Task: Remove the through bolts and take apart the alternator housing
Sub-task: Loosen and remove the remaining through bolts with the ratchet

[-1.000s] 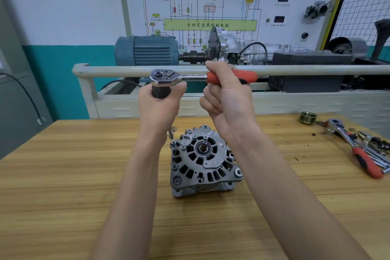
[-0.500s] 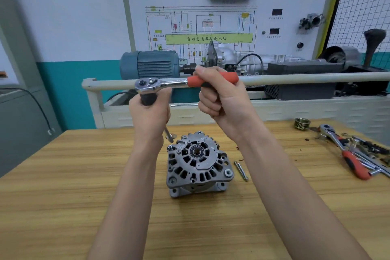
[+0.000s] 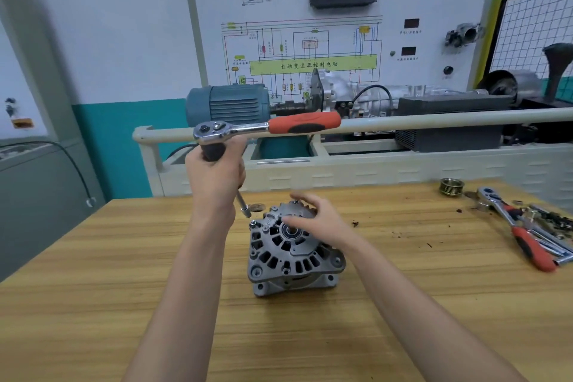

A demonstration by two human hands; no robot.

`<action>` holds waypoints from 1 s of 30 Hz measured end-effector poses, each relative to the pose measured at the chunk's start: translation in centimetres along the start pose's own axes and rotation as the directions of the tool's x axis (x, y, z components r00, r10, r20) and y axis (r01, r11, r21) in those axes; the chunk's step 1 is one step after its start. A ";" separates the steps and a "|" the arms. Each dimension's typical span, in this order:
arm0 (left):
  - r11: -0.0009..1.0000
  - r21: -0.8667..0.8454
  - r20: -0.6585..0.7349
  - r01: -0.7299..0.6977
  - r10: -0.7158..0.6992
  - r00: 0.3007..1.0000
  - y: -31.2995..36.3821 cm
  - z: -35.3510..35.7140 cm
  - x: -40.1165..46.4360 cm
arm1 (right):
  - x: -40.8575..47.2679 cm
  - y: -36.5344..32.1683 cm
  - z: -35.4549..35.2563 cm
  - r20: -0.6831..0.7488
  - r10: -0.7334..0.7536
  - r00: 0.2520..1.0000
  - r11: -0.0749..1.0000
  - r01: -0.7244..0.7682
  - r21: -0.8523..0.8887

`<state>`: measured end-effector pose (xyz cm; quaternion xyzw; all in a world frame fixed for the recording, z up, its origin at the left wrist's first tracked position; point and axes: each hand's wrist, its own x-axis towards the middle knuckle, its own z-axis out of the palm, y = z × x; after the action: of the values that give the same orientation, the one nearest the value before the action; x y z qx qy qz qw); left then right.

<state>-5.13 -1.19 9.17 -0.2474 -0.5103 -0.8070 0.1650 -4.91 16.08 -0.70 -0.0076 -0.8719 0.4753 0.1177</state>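
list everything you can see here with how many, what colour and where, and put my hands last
alternator: one, grey metal, centre of table
table: one, light wood, foreground
ratchet wrench: one, chrome with red handle, raised above the alternator
second ratchet: one, chrome and red, table's right edge among loose tools
pulley: one, dull metal, far right of table
electric motor: one, blue-grey, bench behind
wiring board: one, white, back wall
left hand: holds the wrench below its head
right hand: rests on the alternator's top
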 end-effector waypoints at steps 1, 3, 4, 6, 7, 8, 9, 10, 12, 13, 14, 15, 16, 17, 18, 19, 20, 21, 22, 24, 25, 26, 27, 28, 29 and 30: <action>1.000 0.000 0.003 -0.006 0.006 1.000 0.0 -0.3 0.1 | 0.2 0.4 0.6 -0.003 -0.024 1.000 0.999 0.024 -0.047; 1.000 0.009 -0.001 -0.011 0.011 1.000 -0.2 -1.0 0.3 | 0.7 0.6 1.3 -0.064 -0.110 0.992 0.983 0.099 -0.156; 1.000 0.012 -0.009 -0.010 0.011 1.000 -0.3 -1.2 0.4 | 0.9 0.4 1.6 -0.104 -0.180 0.978 0.968 0.157 -0.198; 1.000 0.007 -0.034 -0.001 0.001 0.999 -0.6 -1.4 0.6 | 1.5 -0.5 2.1 -0.140 -0.313 0.939 0.925 0.268 -0.268; 1.000 0.000 -0.044 0.009 -0.009 0.999 -0.7 -1.5 0.7 | 1.8 -1.0 2.5 -0.120 -0.346 0.931 0.902 0.294 -0.317; 1.000 -0.006 -0.051 0.017 -0.018 0.999 -0.8 -1.4 0.7 | 2.0 -1.6 2.9 -0.084 -0.355 0.931 0.877 0.300 -0.374; 1.000 -0.011 -0.053 0.024 -0.024 0.998 -0.9 -1.4 0.8 | 2.3 -2.0 3.3 -0.046 -0.346 0.937 0.854 0.294 -0.430; 1.000 -0.013 -0.052 0.027 -0.028 0.998 -0.9 -1.4 0.8 | 2.6 -2.3 3.8 -0.019 -0.329 0.944 0.834 0.281 -0.475; 1.000 -0.008 -0.042 0.022 -0.022 0.999 -1.0 -1.6 0.9 | 3.0 -2.5 4.4 -0.010 -0.304 0.953 0.812 0.253 -0.526; 1.000 -0.003 -0.035 0.016 -0.016 0.999 -1.1 -1.7 0.9 | 3.1 -2.6 4.6 -0.022 -0.296 0.955 0.815 0.241 -0.527; 1.000 0.000 -0.026 0.009 -0.009 1.000 -1.1 -1.8 0.9 | 3.1 -2.6 4.8 -0.037 -0.294 0.955 0.822 0.233 -0.519; 1.000 -0.003 -0.019 0.004 -0.004 1.000 -1.2 -1.9 0.9 | 3.2 -2.6 4.9 -0.053 -0.299 0.953 0.828 0.232 -0.511; 1.000 -0.009 -0.015 0.001 -0.001 1.000 -1.2 -1.9 0.9 | 3.1 -2.6 5.0 -0.066 -0.315 0.947 0.826 0.240 -0.510; 1.000 -0.014 -0.013 0.002 -0.002 1.000 -1.3 -1.9 0.8 | 3.1 -2.7 5.1 -0.072 -0.339 0.938 0.817 0.255 -0.517; 1.000 -0.016 -0.012 0.002 -0.003 1.000 -1.3 -1.9 0.7 | 3.0 -2.7 5.2 -0.076 -0.364 0.928 0.805 0.273 -0.528; 1.000 -0.017 -0.014 0.002 -0.002 1.000 -1.3 -2.0 0.7 | 2.9 -2.6 5.3 -0.080 -0.388 0.918 0.793 0.289 -0.536; 1.000 -0.017 -0.016 0.000 0.000 1.000 -1.3 -2.0 0.6 | 2.9 -2.6 5.3 -0.084 -0.410 0.908 0.784 0.304 -0.541; 1.000 -0.015 -0.016 -0.001 0.000 1.000 -1.3 -2.1 0.6 | 2.8 -2.6 5.4 -0.086 -0.428 0.900 0.776 0.317 -0.545; 1.000 -0.011 -0.015 -0.001 0.001 1.000 -1.2 -2.2 0.6 | 2.8 -2.6 5.4 -0.086 -0.440 0.894 0.771 0.326 -0.548; 1.000 -0.010 -0.019 -0.002 0.002 1.000 -1.2 -2.5 0.7 | 2.7 -2.6 5.5 -0.080 -0.457 0.886 0.759 0.341 -0.555; 1.000 -0.012 -0.021 -0.002 0.001 1.000 -1.2 -2.6 0.8 | 2.7 -2.7 5.6 -0.076 -0.461 0.884 0.752 0.344 -0.562; 1.000 -0.014 -0.020 -0.002 0.002 1.000 -1.1 -2.8 0.8 | 2.8 -2.7 5.6 -0.072 -0.464 0.883 0.747 0.346 -0.568; 1.000 -0.016 -0.018 -0.003 0.003 1.000 -1.1 -2.9 0.8 | 2.8 -2.8 5.6 -0.068 -0.465 0.883 0.743 0.348 -0.571; 1.000 -0.017 -0.017 -0.002 0.002 1.000 -1.2 -3.0 0.9 | 2.8 -2.8 5.6 -0.064 -0.465 0.883 0.741 0.349 -0.574; 1.000 -0.014 -0.016 0.001 -0.001 1.000 -1.2 -3.1 1.0 | 2.9 -2.9 5.6 -0.058 -0.465 0.884 0.738 0.351 -0.576; 1.000 -0.007 -0.014 0.003 -0.003 1.000 -1.3 -3.2 1.0 | 2.9 -3.0 5.5 -0.050 -0.464 0.884 0.735 0.353 -0.578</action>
<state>-7.35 -3.52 7.69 -0.2415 -0.5065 -0.8108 0.1663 -8.62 10.22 -0.53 0.1058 -0.9358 0.1615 0.2952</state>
